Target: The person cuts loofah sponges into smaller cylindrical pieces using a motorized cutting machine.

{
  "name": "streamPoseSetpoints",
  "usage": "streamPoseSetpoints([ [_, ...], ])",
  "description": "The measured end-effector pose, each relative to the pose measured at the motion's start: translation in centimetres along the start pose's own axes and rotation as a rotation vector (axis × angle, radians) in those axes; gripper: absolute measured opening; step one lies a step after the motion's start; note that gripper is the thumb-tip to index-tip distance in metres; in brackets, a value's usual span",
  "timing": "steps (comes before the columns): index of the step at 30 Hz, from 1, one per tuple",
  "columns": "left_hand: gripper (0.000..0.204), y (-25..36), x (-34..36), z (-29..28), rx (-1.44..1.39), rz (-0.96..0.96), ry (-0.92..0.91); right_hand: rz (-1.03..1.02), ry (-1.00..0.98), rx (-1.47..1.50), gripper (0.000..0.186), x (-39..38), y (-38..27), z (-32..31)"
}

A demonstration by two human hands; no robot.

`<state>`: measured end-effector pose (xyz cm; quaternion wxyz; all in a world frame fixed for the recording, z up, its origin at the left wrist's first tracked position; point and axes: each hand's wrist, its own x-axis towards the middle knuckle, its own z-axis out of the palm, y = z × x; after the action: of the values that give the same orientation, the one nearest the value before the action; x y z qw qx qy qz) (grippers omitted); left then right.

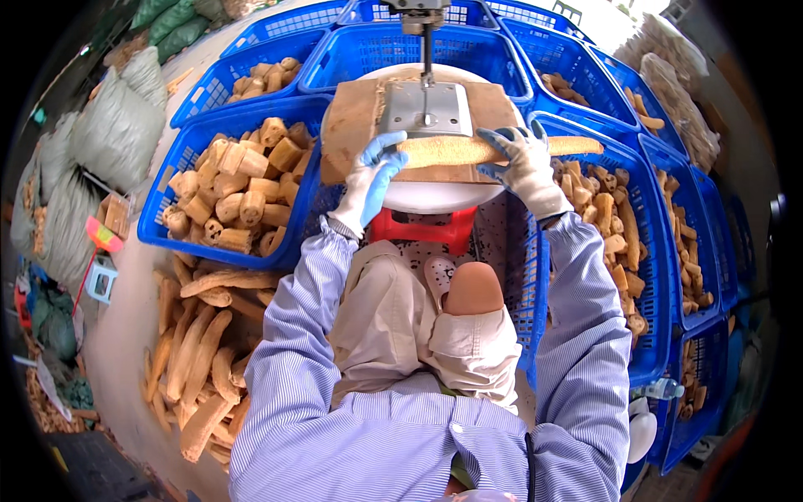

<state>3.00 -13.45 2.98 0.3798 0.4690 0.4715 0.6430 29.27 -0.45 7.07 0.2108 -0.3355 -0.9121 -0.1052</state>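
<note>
**Loofah point(452, 151) Held Crosswise Along Near Edge of Desk point(347, 125)**

The tan, slightly curved piece runs left to right before a metal plate point(450, 109), its right end jutting past the desk's right edge. Seated at the work, a person point(376, 322) in a blue-striped jacket point(360, 443) grips it: the left hand point(368, 178) closes fingers and thumb on its left end, near the desk's near left corner, while the right hand point(531, 167) clasps it right of its middle, by the near right corner. Both hands wear white gloves point(360, 197) with blue fingers. Whether the loofah rests on the desk or is raised just above it cannot be told. Above the plate, a slim upright rod point(427, 54) descends from a machine head point(416, 7). Off the desk's left edge, a blue basket point(180, 248) brims with short cut pieces point(230, 188); on the floor point(125, 351) nearer the person, longer loofahs point(196, 356) lie heaped. Off the right edge stands another blue basket point(655, 251) with more pieces point(606, 213), and a third basket point(351, 63) stands beyond the far edge.
</note>
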Motion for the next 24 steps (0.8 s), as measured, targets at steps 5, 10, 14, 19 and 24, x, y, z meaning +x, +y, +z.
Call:
streamPoseSetpoints([
  [5,0.05,1.4,3.1,-4.7,0.261,0.011,-0.012,-0.01,0.134,-0.015,0.061,3.3,-2.3,4.4],
  [10,0.055,-1.1,4.6,-7.1,0.182,0.02,-0.058,0.011,0.102,-0.004,0.06,4.6,-3.1,6.6],
  [14,0.047,-1.9,4.8,-7.3,0.244,0.026,-0.046,0.006,0.112,-0.027,0.058,4.6,-3.3,7.1],
  [19,0.04,-2.5,5.1,-6.1,0.627,0.069,0.012,0.05,0.022,-0.045,0.058,5.2,-3.1,6.8],
  [24,0.04,-4.0,7.5,-5.4,0.497,0.077,0.092,0.087,-0.032,-0.058,0.059,7.2,-2.5,7.4],
])
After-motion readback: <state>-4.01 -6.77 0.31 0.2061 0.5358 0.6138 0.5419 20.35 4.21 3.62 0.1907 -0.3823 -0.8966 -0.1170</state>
